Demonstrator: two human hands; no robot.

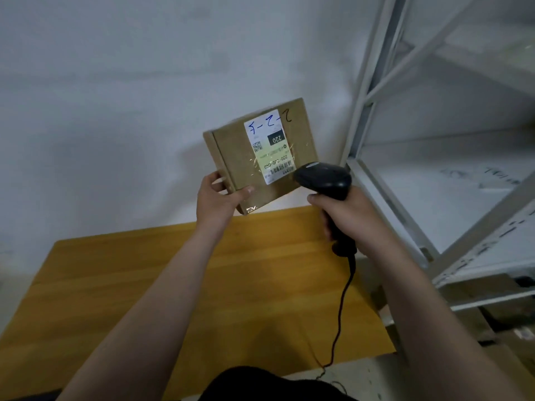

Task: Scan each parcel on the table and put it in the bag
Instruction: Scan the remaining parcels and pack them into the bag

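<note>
Desk (pixel 139 285) lies lower left; above it, mid-frame, our left grip (pixel 220 199) clamps the parcel (pixel 231 157) by its lower corner, and our right grip (pixel 351 217) wraps the scanner (pixel 324 178). We should hold steady, nose squared on the barcode (pixel 279 168).

The single view comes from a wide-angle camera worn on the person's head, looking forward and somewhat down. It faces a plain white wall (pixel 115 96), with a yellow-brown wooden table top (pixel 173 270) below and a white metal shelving rack (pixel 367 91) leaning in along the right side. Close to the lens, near frame centre, the left hand (pixel 217 202) holds a brown cardboard parcel (pixel 231 157) and the right hand (pixel 350 215) a black handheld scanner (pixel 324 178).
</note>
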